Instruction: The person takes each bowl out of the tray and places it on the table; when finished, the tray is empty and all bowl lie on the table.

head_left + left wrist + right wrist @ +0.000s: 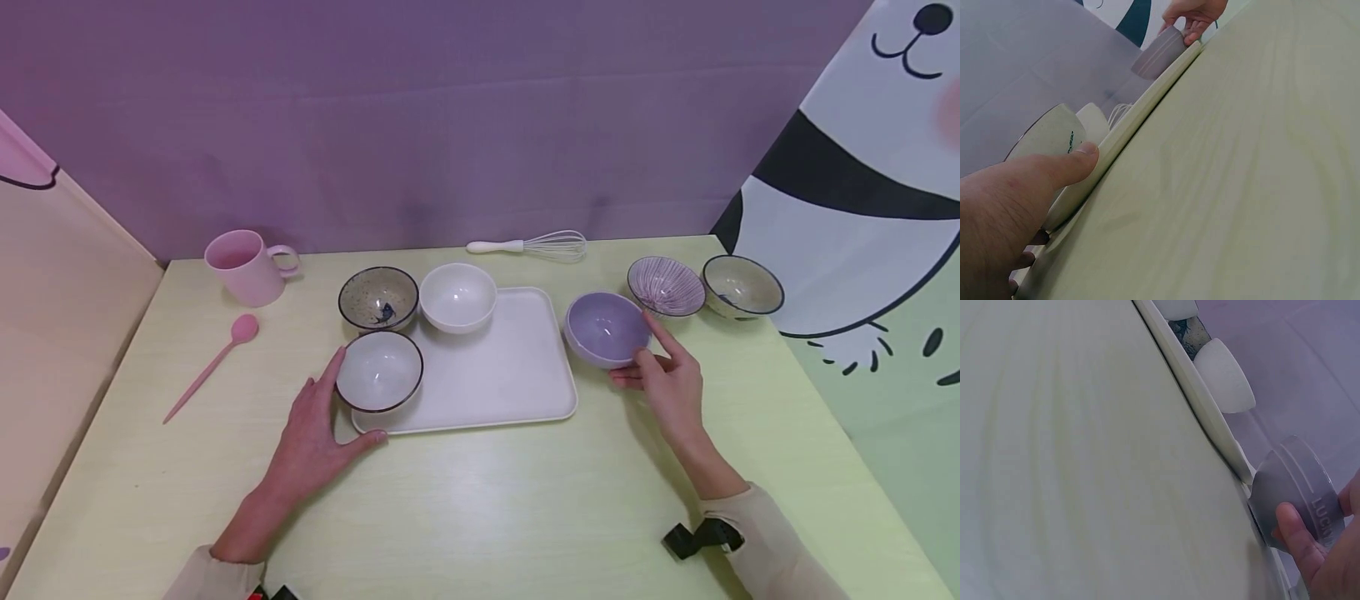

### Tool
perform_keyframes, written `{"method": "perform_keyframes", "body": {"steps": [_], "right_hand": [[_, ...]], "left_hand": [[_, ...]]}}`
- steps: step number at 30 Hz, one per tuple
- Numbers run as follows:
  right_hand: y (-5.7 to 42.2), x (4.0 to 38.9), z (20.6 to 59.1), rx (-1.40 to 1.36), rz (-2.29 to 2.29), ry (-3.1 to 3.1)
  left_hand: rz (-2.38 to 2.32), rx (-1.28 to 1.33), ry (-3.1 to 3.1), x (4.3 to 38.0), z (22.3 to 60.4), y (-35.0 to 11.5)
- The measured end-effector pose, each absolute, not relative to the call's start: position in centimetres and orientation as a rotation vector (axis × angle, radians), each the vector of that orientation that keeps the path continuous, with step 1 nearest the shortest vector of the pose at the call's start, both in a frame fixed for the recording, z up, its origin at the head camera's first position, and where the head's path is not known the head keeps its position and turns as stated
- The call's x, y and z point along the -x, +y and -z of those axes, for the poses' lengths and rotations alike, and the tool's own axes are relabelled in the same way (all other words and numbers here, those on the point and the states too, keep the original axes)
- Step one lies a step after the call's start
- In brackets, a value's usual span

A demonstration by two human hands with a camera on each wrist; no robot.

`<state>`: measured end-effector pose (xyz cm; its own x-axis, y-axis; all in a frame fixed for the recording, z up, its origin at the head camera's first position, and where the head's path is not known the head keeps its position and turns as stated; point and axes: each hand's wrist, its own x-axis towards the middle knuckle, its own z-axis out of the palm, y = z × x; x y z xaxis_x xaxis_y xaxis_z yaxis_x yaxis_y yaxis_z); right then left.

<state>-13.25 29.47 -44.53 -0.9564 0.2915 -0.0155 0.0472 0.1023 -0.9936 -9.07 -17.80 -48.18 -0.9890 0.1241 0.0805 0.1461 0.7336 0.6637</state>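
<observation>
On the front left of the white tray (517,367) sits a white bowl with a dark rim (380,372). My left hand (311,437) is spread around that corner, fingers along the bowl's left side, thumb (1079,164) by the tray's front edge. A speckled bowl with a blue motif (378,298) and a plain white bowl (459,297) stand behind it. My right hand (671,383) grips a purple bowl (606,329) just right of the tray, thumb and fingers on its right side. In the right wrist view, raised lettering shows on this purple bowl (1291,487).
Behind the purple bowl are a striped purple bowl (666,286) and a dark-rimmed beige bowl (742,286). A whisk (528,246) lies at the table's back edge. At the left are a pink mug (243,271) and a pink spoon (213,367).
</observation>
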Motion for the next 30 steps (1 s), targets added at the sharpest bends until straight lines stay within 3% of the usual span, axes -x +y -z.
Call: {"method": "perform_keyframes", "body": {"steps": [30], "right_hand": [[28.4,16.8,45.4,0.226,-1.994,-2.141]], "left_hand": [[1.102,0.207,-2.923,9.1,48.1,-17.9]]}}
